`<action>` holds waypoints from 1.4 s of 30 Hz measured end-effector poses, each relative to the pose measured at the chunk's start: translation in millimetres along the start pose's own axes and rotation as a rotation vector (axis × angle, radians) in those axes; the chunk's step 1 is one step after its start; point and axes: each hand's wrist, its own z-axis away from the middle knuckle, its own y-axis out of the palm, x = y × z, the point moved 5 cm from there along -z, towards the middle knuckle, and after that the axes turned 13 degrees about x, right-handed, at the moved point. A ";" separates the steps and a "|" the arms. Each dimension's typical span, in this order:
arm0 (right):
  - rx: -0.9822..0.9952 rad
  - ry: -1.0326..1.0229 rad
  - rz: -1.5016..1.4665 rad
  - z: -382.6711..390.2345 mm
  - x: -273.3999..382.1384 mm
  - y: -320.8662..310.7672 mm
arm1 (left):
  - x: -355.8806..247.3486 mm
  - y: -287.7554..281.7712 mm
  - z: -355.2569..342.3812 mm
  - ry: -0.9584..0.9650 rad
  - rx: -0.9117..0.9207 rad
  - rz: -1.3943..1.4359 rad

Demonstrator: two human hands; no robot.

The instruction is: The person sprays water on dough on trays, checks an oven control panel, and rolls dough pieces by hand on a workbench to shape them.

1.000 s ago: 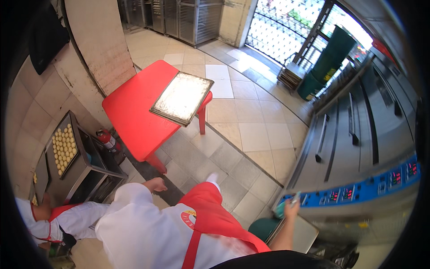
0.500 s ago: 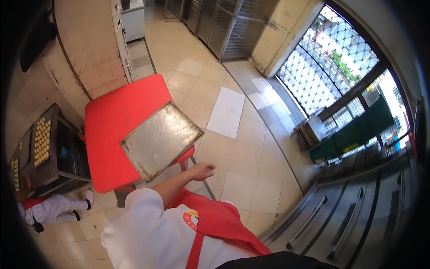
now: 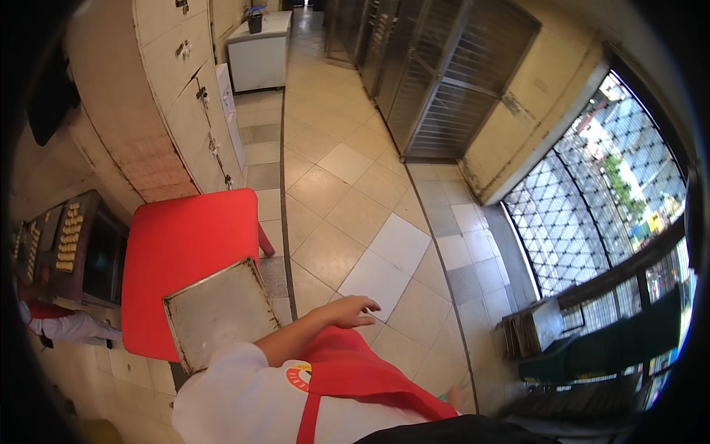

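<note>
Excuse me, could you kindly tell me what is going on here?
The person's left hand is empty, held out above the floor; the right hand is blurred, with something greenish at it. A metal tray lies on the red table. At left, another person is beside rows of pale pieces.

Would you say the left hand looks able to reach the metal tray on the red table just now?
Probably yes: the left hand looks empty, and nothing visible blocks the metal tray near its forearm.
</note>
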 end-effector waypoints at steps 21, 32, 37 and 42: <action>0.398 -0.192 0.193 -495.8 604.6 319.4 | 225.6 -702.0 -235.1 -0.130 -0.623 0.111; 0.648 -0.253 0.212 -797.4 992.0 545.9 | 621.0 -720.1 -226.2 -0.923 0.144 0.254; 0.314 -0.872 0.148 -976.7 1345.1 615.2 | 623.0 -794.6 -195.2 -1.093 -0.676 0.987; 0.659 -0.883 0.123 -1043.8 1631.6 723.2 | 689.8 -904.6 -210.1 -1.168 -0.832 1.238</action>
